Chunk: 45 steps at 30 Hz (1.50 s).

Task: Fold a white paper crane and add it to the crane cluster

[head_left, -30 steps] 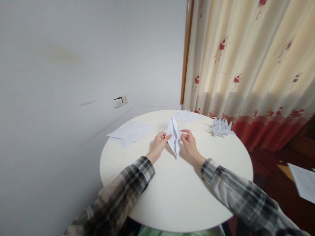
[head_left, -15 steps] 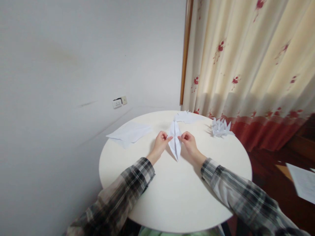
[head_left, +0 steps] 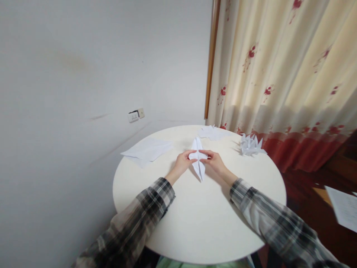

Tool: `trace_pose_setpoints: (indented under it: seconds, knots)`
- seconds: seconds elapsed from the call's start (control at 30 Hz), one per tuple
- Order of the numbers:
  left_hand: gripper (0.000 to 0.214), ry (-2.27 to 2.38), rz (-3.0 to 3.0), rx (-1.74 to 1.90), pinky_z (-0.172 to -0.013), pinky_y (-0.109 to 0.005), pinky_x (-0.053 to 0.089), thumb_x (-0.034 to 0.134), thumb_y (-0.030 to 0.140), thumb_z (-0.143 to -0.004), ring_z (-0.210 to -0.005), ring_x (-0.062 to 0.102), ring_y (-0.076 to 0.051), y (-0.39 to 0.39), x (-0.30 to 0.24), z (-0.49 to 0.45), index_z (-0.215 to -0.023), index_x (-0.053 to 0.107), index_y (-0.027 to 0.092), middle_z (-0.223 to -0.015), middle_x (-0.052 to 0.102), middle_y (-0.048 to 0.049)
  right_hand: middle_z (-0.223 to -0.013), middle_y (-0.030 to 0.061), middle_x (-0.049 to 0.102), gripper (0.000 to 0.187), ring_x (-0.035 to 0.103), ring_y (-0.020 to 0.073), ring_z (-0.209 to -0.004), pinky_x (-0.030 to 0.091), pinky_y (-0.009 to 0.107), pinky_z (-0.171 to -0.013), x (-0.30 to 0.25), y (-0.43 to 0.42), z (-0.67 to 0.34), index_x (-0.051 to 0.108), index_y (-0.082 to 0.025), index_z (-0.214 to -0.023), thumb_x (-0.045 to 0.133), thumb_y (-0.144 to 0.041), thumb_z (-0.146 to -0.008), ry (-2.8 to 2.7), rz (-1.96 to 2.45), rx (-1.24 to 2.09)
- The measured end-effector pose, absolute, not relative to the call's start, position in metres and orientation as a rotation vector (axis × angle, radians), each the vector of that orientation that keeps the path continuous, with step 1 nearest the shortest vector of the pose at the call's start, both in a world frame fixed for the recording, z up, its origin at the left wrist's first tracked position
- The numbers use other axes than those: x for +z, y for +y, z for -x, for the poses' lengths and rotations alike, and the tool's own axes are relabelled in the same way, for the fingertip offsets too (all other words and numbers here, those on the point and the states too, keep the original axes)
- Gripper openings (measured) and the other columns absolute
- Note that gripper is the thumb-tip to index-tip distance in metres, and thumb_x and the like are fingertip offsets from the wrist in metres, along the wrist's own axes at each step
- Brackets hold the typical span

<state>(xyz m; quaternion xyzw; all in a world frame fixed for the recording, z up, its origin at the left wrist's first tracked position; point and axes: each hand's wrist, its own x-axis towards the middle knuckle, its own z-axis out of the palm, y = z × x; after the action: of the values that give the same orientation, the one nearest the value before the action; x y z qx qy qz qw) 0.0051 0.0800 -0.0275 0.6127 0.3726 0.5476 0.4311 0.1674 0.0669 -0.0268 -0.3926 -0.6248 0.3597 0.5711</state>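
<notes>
A folded sheet of white paper [head_left: 198,167], long and pointed at both ends with a crease line down its middle, is held over the middle of the round white table [head_left: 200,223]. My left hand [head_left: 183,162] grips its left side, the fingers on the far part and the thumb nearer me. From the other side my right hand [head_left: 215,162] holds the paper in the same way, its fingertips close to the centre line. Both hands almost meet at the middle of the paper.
White paper sheets [head_left: 147,149] lie at the table's left. More paper pieces [head_left: 210,132] are at the far edge, and a cluster of pointed folded paper shapes [head_left: 250,144] stands at the right. A wall [head_left: 69,149] borders the left; a curtain [head_left: 279,111] hangs behind.
Fingers of both hands have shifted from pinching the paper's side edges to lying over its middle, close to the centre line. The paper stays in about the same place.
</notes>
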Motion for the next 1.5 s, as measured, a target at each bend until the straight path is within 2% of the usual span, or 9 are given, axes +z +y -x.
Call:
trace_pose_setpoints:
  seconds: [0.27,0.47,0.53,0.63,0.8,0.93,1.07,1.2,1.5]
  knots:
    - [0.035,0.925,-1.403,1.348,-0.065,-0.027,0.045,0.076,0.017,-0.049,-0.066,0.059,-0.014,0.071,-0.018,-0.004,-0.084,0.069,0.013,-0.083,0.069,-0.0060,-0.090,0.0047,0.070,0.031,0.058,0.0149,-0.069,0.046,0.030,-0.068,-0.026,0.065,-0.170,0.070,-0.020,-0.088,0.071,-0.023,-0.058,-1.510,0.910,0.774]
    - [0.029,0.857,-1.329,1.350,-0.070,-0.025,0.045,0.067,0.019,-0.061,-0.078,0.060,-0.015,0.065,-0.016,-0.006,-0.090,0.066,0.016,-0.092,0.067,-0.0062,-0.084,0.0039,0.065,0.051,0.058,0.0144,-0.068,0.048,0.029,-0.064,-0.021,0.055,-0.165,0.053,-0.020,-0.117,0.060,-0.042,-0.072,-1.320,0.786,0.854]
    - [0.027,0.839,-1.257,1.327,-0.066,-0.023,0.044,0.063,0.018,-0.061,-0.073,0.059,-0.014,0.064,-0.017,-0.005,-0.088,0.065,0.016,-0.085,0.067,-0.0048,-0.084,0.0049,0.065,0.047,0.059,0.0145,-0.070,0.048,0.028,-0.063,-0.022,0.056,-0.167,0.053,-0.019,-0.113,0.052,-0.048,-0.076,-1.203,0.789,0.893]
    - [0.022,0.783,-1.129,1.279,-0.060,-0.023,0.043,0.058,0.015,-0.058,-0.064,0.058,-0.013,0.064,-0.019,-0.005,-0.080,0.062,0.015,-0.076,0.064,-0.0028,-0.086,0.0048,0.065,0.039,0.059,0.0150,-0.073,0.047,0.027,-0.062,-0.023,0.058,-0.168,0.060,-0.019,-0.095,0.060,-0.048,-0.069,-1.157,0.855,0.977]
    - [0.019,0.727,-1.093,1.138,-0.066,-0.029,0.046,0.058,0.024,-0.062,-0.070,0.060,-0.018,0.061,-0.021,-0.009,-0.080,0.059,0.017,-0.076,0.064,-0.0037,-0.065,0.0021,0.063,0.031,0.056,0.0132,-0.059,0.046,0.027,-0.059,-0.024,0.053,-0.159,0.063,-0.016,-0.071,0.067,-0.045,-0.062,-1.375,0.819,1.194]
    - [0.022,0.911,-1.343,1.367,-0.075,-0.031,0.044,0.055,0.035,-0.071,-0.084,0.057,-0.020,0.058,-0.015,-0.009,-0.083,0.059,0.017,-0.085,0.061,-0.0051,-0.058,-0.0003,0.061,0.028,0.050,0.0116,-0.052,0.041,0.025,-0.052,-0.024,0.054,-0.154,0.062,-0.016,-0.067,0.067,-0.042,-0.060,-1.366,0.860,1.014]
    - [0.023,1.068,-1.847,1.722,-0.087,-0.031,0.039,0.060,0.027,-0.074,-0.101,0.050,-0.020,0.050,-0.007,-0.008,-0.097,0.059,0.021,-0.105,0.055,-0.0067,-0.055,-0.0026,0.055,0.025,0.045,0.0110,-0.051,0.036,0.024,-0.051,-0.025,0.060,-0.159,0.058,-0.017,-0.064,0.065,-0.041,-0.063,-1.319,0.949,0.802]
    - [0.015,1.037,-2.242,1.619,-0.092,-0.033,0.038,0.057,0.019,-0.078,-0.100,0.049,-0.019,0.046,-0.008,-0.010,-0.088,0.067,0.024,-0.107,0.052,-0.0061,-0.050,-0.0051,0.047,0.030,0.040,0.0103,-0.050,0.032,0.024,-0.051,-0.024,0.061,-0.162,0.048,-0.019,-0.053,0.066,-0.041,-0.063,-1.331,0.989,0.662]
    - [0.035,1.069,-2.328,1.550,-0.098,-0.037,0.038,0.056,0.021,-0.081,-0.109,0.051,-0.020,0.053,-0.015,-0.009,-0.115,0.057,0.021,-0.116,0.059,-0.0070,-0.052,-0.0032,0.053,0.028,0.045,0.0105,-0.050,0.034,0.024,-0.050,-0.017,0.054,-0.156,0.057,-0.017,-0.059,0.066,-0.043,-0.064,-1.318,0.894,0.831]
